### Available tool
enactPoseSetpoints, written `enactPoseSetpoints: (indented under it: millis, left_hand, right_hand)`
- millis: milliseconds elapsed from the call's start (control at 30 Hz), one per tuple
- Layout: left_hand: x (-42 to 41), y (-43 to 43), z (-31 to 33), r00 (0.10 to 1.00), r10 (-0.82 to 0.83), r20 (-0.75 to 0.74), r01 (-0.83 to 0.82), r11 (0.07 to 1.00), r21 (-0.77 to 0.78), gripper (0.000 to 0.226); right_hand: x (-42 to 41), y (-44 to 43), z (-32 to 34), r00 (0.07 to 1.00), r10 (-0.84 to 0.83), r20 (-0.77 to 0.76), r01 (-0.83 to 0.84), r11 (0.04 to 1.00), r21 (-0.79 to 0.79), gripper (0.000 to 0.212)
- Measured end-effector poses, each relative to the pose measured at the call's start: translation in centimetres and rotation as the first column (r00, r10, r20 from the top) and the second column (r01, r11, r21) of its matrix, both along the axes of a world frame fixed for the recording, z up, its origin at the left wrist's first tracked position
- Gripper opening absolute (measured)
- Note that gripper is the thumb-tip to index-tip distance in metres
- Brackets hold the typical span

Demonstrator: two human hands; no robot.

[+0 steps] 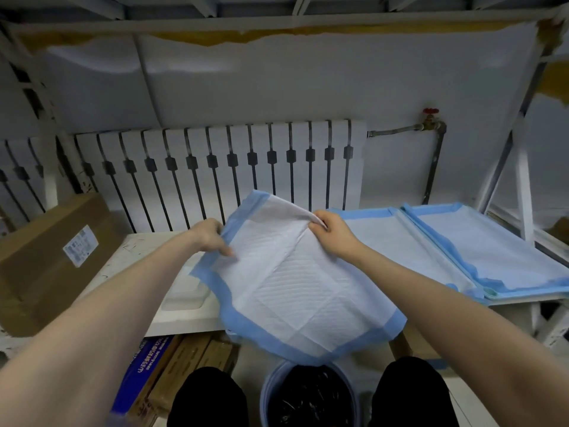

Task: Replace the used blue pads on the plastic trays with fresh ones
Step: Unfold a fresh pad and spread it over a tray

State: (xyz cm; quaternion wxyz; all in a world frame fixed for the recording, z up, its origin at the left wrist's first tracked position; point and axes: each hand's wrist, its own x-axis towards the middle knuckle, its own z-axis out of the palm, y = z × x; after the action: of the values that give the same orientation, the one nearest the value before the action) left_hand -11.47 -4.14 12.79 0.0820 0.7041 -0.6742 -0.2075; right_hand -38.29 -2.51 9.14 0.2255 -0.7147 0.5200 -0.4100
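Radiator [215, 167] behind white shelf [138, 248]; fingers [227, 251] pinch pad [295, 291].

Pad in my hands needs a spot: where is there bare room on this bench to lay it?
The white tray shows bare beside the held pad, between the cardboard box on the left and the laid pads on the right. Rightward is taken; the box fills the left end.

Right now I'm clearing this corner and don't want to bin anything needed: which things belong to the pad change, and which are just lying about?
Job: pad, gripped by left hand and right hand; bare white tray beneath; laid pad and second laid pad at right; lined bin, probably for used pads.
Lying about: cardboard box; blue box; radiator; red valve.
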Motion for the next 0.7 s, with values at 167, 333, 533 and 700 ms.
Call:
enactPoseSetpoints:
  millis: [167,333,533,700]
  left_hand:
    - [-0.7,-2.0,-0.6,0.998,0.067,-0.005,-0.067,0.992,-0.109,0.013]
    - [-2.2,-5.1,-0.3,0.981,0.185,-0.051,-0.191,0.916,-0.353,0.016]
    - [-4.8,-9.9,-0.3,0.96,0.227,-0.164,-0.278,0.843,-0.461,0.021]
    - [-7.1,-13.3,-2.4,0.969,0.135,-0.207,-0.224,0.835,-0.503,0.027]
  right_hand:
    - [-1.0,-1.6,-0.7,0.998,-0.07,-0.007,0.07,0.997,0.039,0.015]
    - [-1.9,-4.0,-2.5,0.976,-0.219,-0.015,0.219,0.973,0.069,0.014]
    - [-2.3,-6.3,-5.5,0.979,-0.178,-0.104,0.174,0.983,-0.054,0.02]
    - [-2.9,-8.9,-7.8,0.967,-0.21,-0.145,0.214,0.977,0.009,0.024]
